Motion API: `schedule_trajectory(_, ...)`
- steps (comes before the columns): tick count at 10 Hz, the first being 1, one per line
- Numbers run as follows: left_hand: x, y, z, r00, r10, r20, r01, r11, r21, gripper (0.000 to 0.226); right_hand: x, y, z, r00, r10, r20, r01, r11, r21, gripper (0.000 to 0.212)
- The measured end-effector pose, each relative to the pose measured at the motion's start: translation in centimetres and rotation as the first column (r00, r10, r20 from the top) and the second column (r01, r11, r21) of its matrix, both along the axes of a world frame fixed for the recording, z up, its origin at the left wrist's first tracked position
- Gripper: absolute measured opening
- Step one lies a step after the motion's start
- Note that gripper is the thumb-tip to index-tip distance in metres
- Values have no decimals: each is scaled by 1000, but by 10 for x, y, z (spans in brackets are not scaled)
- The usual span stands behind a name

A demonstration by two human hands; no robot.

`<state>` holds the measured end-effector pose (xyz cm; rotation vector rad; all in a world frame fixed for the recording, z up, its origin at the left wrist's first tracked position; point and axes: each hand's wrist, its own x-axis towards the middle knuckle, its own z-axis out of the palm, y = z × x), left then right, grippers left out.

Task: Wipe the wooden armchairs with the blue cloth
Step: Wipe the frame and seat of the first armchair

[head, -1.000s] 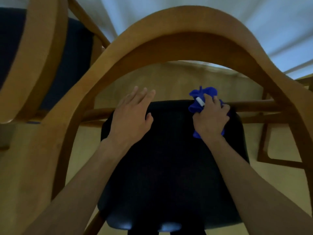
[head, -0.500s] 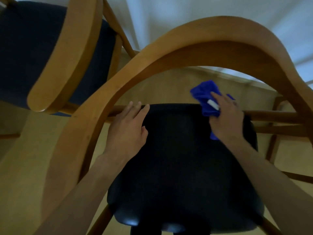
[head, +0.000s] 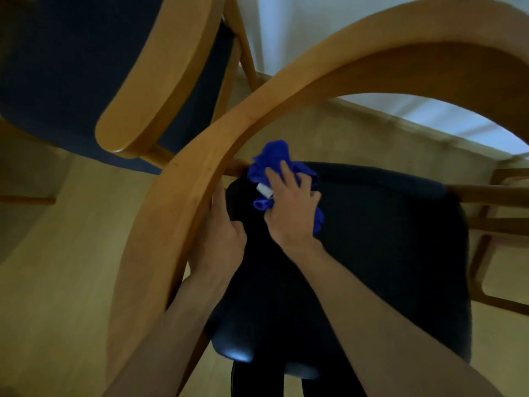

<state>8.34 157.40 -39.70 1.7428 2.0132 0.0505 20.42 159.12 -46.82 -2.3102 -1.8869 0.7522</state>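
I look down through the curved wooden back rail [head: 183,213] of an armchair onto its black padded seat [head: 386,253]. My right hand [head: 289,207] presses the bunched blue cloth [head: 272,161] onto the seat's far left corner, where a wooden crossbar meets the rail. A white tag on the cloth shows by my fingers. My left hand [head: 220,233] lies on the seat's left edge, its fingers partly hidden behind the rail.
A second wooden armchair [head: 160,67] with a dark blue seat stands close at the upper left. A further chair frame [head: 492,224] is at the right. The floor is light wood, and a white curtain hangs behind.
My right hand has slid the blue cloth leftward along the seat's far edge to the left corner. My left hand has moved left against the rail. The view has swung left.
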Motion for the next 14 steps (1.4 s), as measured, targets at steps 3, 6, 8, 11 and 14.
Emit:
schedule_trajectory(3, 6, -10, 32, 778, -480, -405, 239, 823, -516, 21, 42, -67, 11, 810, 552, -198, -557, 830, 36, 79)
schedule_trajectory(6, -18, -94, 43, 951, -306, 36, 305, 952, 42, 67, 73, 16, 4, 949, 299, -96, -290, 952, 99, 75)
schedule_trajectory(8, -55, -119, 70, 966, -127, -226, 203, 911, 358, 60, 15, -47, -2, 882, 470, -18, -465, 877, 121, 79)
schedule_trajectory(11, -77, -136, 63, 956, -6, -292, 95, 953, 289, 67, 2, -101, 19, 678, 650, -342, -676, 735, 58, 75)
schedule_trajectory(14, -85, -142, 50, 976, -18, -219, 107, 909, 402, 54, -36, -29, -1, 890, 455, -32, -453, 890, 57, 66)
